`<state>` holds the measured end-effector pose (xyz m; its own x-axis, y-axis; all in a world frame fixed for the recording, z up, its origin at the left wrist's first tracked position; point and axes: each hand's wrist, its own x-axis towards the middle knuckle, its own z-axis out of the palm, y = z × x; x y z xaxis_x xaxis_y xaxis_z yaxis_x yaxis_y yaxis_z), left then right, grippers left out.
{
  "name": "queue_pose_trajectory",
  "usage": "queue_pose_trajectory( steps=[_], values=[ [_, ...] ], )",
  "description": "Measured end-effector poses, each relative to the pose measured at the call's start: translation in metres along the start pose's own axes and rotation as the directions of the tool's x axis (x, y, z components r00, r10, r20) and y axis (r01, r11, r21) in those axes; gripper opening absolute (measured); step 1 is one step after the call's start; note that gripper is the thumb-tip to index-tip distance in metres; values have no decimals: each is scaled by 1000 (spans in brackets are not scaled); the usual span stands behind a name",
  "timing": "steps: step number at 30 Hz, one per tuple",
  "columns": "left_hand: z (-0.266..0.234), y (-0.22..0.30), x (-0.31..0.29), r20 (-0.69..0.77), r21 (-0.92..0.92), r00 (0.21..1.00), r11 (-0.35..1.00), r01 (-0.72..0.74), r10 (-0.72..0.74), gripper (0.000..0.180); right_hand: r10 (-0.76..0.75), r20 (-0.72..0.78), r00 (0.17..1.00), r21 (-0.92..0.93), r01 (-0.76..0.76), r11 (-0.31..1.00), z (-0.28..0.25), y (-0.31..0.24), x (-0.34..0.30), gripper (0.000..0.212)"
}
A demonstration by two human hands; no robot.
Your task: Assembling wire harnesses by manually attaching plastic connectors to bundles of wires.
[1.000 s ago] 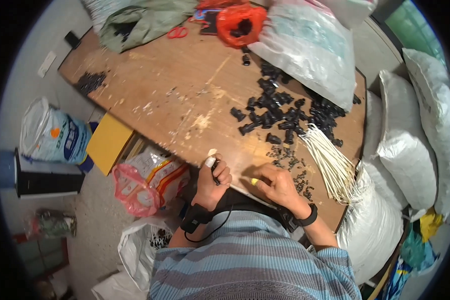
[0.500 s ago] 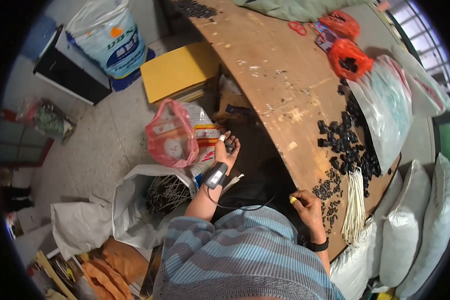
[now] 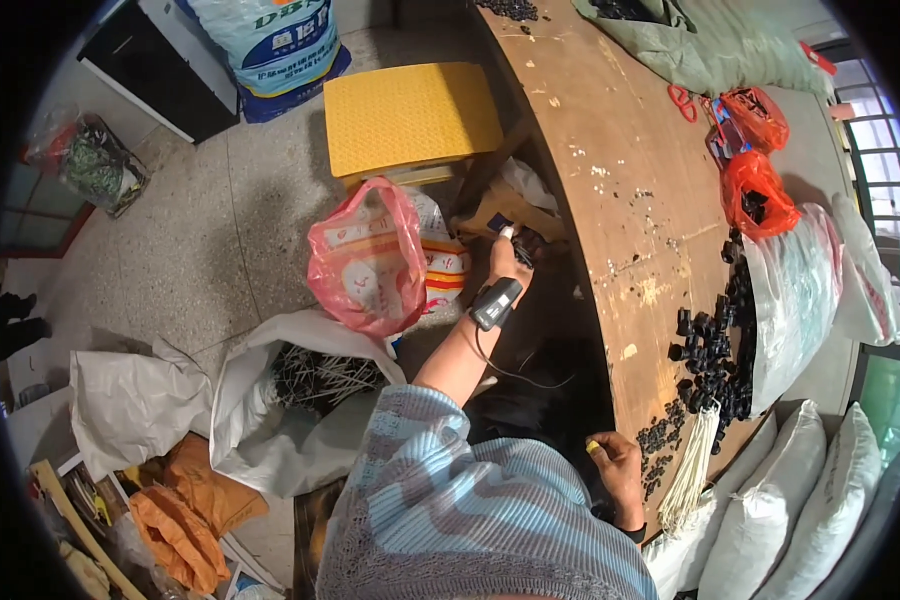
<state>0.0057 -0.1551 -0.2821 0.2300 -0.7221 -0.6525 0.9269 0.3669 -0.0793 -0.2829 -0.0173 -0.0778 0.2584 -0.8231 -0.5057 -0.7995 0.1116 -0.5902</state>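
The person's left hand reaches below the surface, at the mouth of a brown box. Its fingers are partly curled, its thumb tip wrapped in white. A dark piece shows at the fingers; whether the hand grips it or only touches it, the view cannot tell. The wrist carries a black band with a thin cable.

The right hand is at the near edge of the surface, fingers loosely curled, 1 tip wrapped in yellow; its palm is hidden, so what it holds cannot be told. Just right of it lie small black parts, then a bundle of white strips, with larger black parts farther off.

Left of the box stand a pink bag and, farther, a yellow stool. Nearer, a white sack holds dark and white strips. At the far right are 2 red bags and red scissors.
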Motion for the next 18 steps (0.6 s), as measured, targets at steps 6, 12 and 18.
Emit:
queue_pose_trajectory(
  steps=[6,12,18],
  values=[
    [57,-5,63,89,295,989,945,-140,118,31,7,-39,999,26,-6,1000,2,-18,8,15],
    [16,25,106,320,666,947,703,-250,33,36,48,-35,998,-123,-52,991,-14,-26,2,19],
    [-29,47,57,13,813,982,574,100,-189,41,-46,-128,991,-19,44,999,-17,6,-14,23]
  ],
)
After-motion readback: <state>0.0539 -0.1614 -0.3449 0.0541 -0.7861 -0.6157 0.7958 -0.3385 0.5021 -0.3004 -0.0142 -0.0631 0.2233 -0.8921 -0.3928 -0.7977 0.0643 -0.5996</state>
